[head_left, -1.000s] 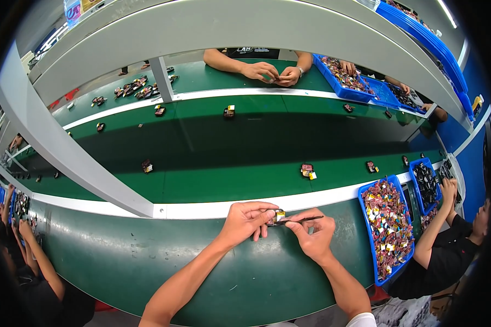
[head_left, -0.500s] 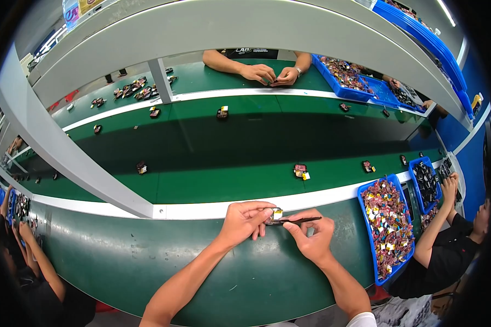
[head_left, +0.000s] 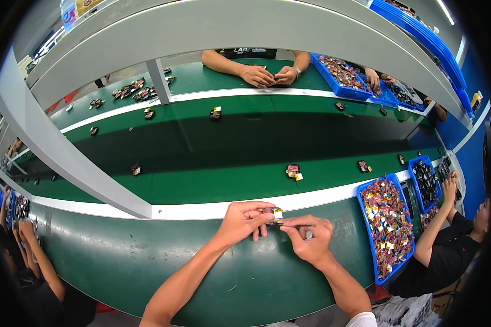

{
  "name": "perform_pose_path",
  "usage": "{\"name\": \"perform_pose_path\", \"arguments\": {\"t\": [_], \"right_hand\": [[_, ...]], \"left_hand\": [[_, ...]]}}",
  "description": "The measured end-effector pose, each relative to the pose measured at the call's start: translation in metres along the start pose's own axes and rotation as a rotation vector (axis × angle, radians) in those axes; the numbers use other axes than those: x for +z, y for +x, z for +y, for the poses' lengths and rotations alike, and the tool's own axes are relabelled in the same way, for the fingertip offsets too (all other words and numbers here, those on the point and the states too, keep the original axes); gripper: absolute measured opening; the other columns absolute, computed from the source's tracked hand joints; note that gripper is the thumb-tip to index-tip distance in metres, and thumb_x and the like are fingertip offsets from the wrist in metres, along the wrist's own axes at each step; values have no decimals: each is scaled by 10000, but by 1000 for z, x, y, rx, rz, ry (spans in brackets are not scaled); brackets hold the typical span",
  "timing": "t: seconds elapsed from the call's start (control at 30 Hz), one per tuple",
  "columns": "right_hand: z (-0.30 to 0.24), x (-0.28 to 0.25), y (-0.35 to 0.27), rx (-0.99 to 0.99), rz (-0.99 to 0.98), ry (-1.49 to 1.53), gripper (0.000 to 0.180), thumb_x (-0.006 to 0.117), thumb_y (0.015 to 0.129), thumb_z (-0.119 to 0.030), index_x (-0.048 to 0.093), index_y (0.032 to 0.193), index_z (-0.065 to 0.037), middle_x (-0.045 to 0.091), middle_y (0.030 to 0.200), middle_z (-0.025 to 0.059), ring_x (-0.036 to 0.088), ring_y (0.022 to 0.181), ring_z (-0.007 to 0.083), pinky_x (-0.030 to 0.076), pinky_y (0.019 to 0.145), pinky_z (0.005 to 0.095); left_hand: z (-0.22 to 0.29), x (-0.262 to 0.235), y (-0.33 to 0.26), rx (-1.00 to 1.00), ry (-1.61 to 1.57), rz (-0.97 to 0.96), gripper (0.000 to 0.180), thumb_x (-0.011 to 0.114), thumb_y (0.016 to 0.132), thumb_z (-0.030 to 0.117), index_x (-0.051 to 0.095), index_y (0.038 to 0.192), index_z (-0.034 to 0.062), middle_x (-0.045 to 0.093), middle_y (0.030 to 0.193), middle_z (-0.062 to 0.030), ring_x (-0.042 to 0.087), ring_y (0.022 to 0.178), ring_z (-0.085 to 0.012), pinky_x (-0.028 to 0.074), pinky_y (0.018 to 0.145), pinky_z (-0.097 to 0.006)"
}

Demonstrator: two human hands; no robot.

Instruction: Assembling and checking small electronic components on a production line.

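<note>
My left hand [head_left: 244, 221] pinches a small dark part with a yellow-white tab [head_left: 273, 213] just above the green bench top [head_left: 147, 261], near the white strip along the conveyor. My right hand [head_left: 310, 240] holds a thin dark tool [head_left: 299, 225] whose tip meets that part. A ring shows on one right finger. Both hands touch each other at the part.
A blue tray [head_left: 388, 228] full of small red and gold parts lies to my right. Similar parts [head_left: 293, 171] ride the green conveyor. A grey shelf post [head_left: 65, 158] slants at left. Other people's hands [head_left: 267, 74] work across the belt; another person [head_left: 453, 240] sits at right.
The parts on the conveyor have drifted leftward. My hands stay in the same place, still working the part with the tool.
</note>
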State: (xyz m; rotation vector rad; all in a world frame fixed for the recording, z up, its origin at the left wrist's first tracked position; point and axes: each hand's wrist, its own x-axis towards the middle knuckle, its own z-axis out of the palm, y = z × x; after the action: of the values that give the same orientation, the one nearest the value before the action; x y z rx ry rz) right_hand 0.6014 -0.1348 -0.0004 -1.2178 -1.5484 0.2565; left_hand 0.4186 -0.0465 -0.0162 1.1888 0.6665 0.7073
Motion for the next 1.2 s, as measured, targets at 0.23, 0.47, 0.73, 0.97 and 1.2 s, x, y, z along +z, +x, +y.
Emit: {"name": "perform_pose_path", "arguments": {"t": [0.23,0.47,0.73,0.97,1.2], "right_hand": [[5,2,0,-71,-55,27,127,756,724,71,709,775,-35,781,852,84,460,380,65,395,423,219],[5,0,1,-126,-46,12,138,754,719,73,709,771,-47,783,854,67,459,382,72,387,420,222],[1,0,1,-153,-57,-58,133,765,727,43,720,763,-78,780,825,28,470,383,77,349,444,234],[4,4,-2,-169,-69,-58,148,763,729,42,719,777,-90,763,777,9,575,452,111,316,428,258],[6,9,-5,-179,-61,-33,131,784,740,25,723,794,-78,775,813,21,490,398,88,361,441,246]], "left_hand": [[-2,0,0,-15,41,11,235,671,944,31,681,1150,-84,706,721,-85,619,541,-99,468,436,-231],[0,4,0,-22,67,32,233,663,943,13,680,1156,-80,705,723,-77,616,547,-94,460,450,-220],[4,4,-2,1,143,2,232,685,932,55,686,1135,-58,709,731,-60,591,554,-60,421,432,-211],[2,1,3,-62,156,-1,207,688,898,21,694,1081,-75,695,682,-53,589,508,-75,445,444,-231],[11,0,3,-158,236,5,204,686,870,-28,687,1063,-92,706,716,-89,620,512,-107,488,461,-253]]}}
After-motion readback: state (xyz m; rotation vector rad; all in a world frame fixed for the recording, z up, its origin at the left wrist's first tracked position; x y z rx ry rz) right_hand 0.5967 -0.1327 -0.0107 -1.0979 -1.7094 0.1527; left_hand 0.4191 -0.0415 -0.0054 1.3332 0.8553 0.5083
